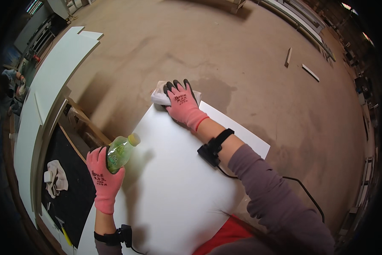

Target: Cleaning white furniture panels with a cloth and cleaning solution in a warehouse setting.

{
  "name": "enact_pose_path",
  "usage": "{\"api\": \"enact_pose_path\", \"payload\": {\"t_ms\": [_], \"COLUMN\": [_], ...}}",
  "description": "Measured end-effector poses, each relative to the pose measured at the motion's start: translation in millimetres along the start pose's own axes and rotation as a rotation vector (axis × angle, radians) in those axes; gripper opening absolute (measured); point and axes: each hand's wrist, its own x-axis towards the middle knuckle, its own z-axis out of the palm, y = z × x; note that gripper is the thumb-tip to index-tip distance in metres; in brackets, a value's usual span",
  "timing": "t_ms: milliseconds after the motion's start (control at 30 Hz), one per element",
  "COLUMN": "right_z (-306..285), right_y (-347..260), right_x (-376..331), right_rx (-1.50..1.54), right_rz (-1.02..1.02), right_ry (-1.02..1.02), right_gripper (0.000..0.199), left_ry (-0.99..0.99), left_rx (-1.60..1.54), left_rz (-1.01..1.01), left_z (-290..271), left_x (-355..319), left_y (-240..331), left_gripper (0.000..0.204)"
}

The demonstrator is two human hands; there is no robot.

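A pink glove with black fingertips covers each hand. My left hand (104, 176) is wrapped round a clear green plastic bottle (119, 154) with a yellow cap, held tilted above the left part of a white panel (174, 178). At the panel's far corner, my right hand (182, 102) presses on a bunched white cloth (160, 94). Part of the cloth pokes out on both sides of the glove. The palm and the underside of the cloth are hidden.
To the left lie stacked white boards (50, 80) beside a black surface (67, 157) carrying a crumpled beige cloth (57, 178) and a yellow-handled tool (66, 233). Two offcuts (311, 73) rest on the brown floor. Another person (16, 87) is at the far left.
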Motion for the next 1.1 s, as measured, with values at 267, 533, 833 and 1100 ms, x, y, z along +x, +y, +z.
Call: {"api": "enact_pose_path", "payload": {"t_ms": [267,533,833,1100], "right_z": [9,4,14,14], "right_y": [12,-5,-2,-7], "right_x": [11,-43,-21,-18], "right_rx": [-0.059,0.148,0.250,0.227], "right_rz": [0.034,-0.226,0.031,-0.059], "right_ry": [0.042,-0.057,-0.014,-0.044], "right_gripper": [0.057,0.056,0.052,0.054], "left_ry": [0.009,-0.107,-0.399,-0.519], "left_rx": [0.039,0.194,0.429,0.522], "left_rz": [0.031,0.117,0.208,0.159], "left_z": [-5,2,33,17], "left_x": [11,45,97,92], "left_y": [2,12,56,52], "left_gripper": [0.055,0.047,0.029,0.025]}}
